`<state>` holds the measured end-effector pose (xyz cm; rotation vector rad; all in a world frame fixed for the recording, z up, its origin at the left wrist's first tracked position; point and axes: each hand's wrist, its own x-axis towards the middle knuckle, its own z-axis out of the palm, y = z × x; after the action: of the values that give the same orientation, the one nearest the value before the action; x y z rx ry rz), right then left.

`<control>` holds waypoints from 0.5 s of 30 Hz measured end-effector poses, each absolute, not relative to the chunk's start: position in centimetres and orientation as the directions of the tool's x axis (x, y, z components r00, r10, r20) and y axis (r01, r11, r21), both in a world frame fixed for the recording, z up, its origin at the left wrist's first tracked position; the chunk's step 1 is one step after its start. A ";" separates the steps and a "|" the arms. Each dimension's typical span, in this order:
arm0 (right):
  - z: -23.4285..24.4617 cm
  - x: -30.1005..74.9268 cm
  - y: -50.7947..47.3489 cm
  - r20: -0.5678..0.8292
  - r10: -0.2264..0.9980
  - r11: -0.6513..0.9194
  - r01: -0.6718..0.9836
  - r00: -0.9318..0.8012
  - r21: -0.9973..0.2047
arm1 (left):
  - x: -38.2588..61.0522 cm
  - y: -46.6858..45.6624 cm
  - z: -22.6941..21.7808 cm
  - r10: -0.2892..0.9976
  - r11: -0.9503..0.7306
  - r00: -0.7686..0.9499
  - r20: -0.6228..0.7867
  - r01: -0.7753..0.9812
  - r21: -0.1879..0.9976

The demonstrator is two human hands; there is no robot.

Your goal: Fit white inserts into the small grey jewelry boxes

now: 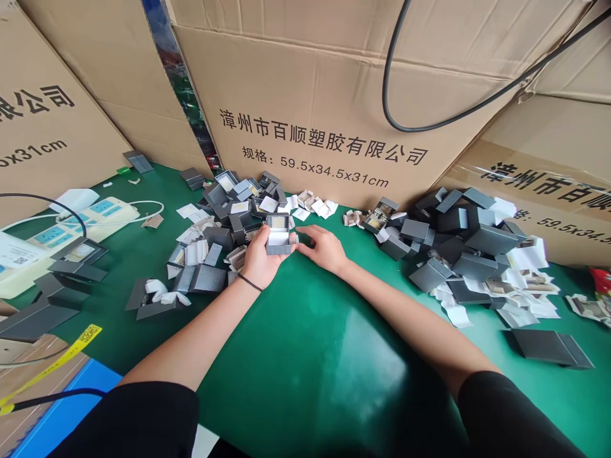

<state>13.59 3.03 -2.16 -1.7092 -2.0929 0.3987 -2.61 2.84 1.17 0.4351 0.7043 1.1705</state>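
A small dark grey gift box (279, 238) rests in my left hand (263, 259), its lid raised and a white lining showing inside. My left thumb lies along the box's left side, and fingertips show at its right side. Close by on the right is my right hand (323, 248), thumb and index finger apart and pointing at the box; whether they touch it I cannot tell. Just behind and left of my hands lies a heap of grey boxes (207, 278), several of them open, mixed with crumpled white and beige paper inserts (195, 252).
On the right is another heap of grey boxes (482, 235) with paper scraps; one closed box (548, 348) lies in front of it. A white power strip (102, 219) with cables is at left. Large cartons (305, 83) wall the back of the green table (305, 356).
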 end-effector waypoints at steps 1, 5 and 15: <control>-2.0 13.1 3.6 0.122 0.974 0.224 0.873 -0.190 -0.432 | -2.6 2.7 1.1 0.941 0.334 0.206 -0.268 -0.693 0.639; -1.4 12.7 4.6 0.019 0.971 0.222 0.871 -0.238 -0.439 | -2.5 2.4 1.0 0.927 0.365 0.224 -0.299 -0.713 0.598; -3.2 16.6 -0.6 0.187 0.982 0.128 0.640 0.024 -0.758 | -1.9 1.2 0.9 0.819 0.573 0.447 -0.360 -0.600 0.558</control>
<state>16.61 -0.61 -3.16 -1.5872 -1.6925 0.6072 -1.90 1.22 0.87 0.3765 0.6524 0.9045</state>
